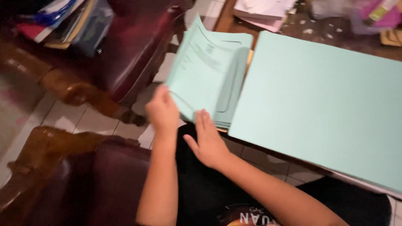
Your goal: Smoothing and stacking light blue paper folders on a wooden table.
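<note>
A stack of pale green printed booklets (209,71) lies at the left end of a wooden table, hanging over its edge. My left hand (162,112) grips the lower left corner of the top booklet, lifting it slightly. My right hand (208,142) lies flat with fingers together against the near edge of the stack. To the right, a large plain pale green sheet (322,104) covers most of the table.
A dark red leather armchair (134,46) with carved wooden arms stands at upper left, with folders and books (67,21) piled on it. Another such chair (83,175) is at lower left. White and pink papers (264,10) lie at the table's far end. The floor is tiled.
</note>
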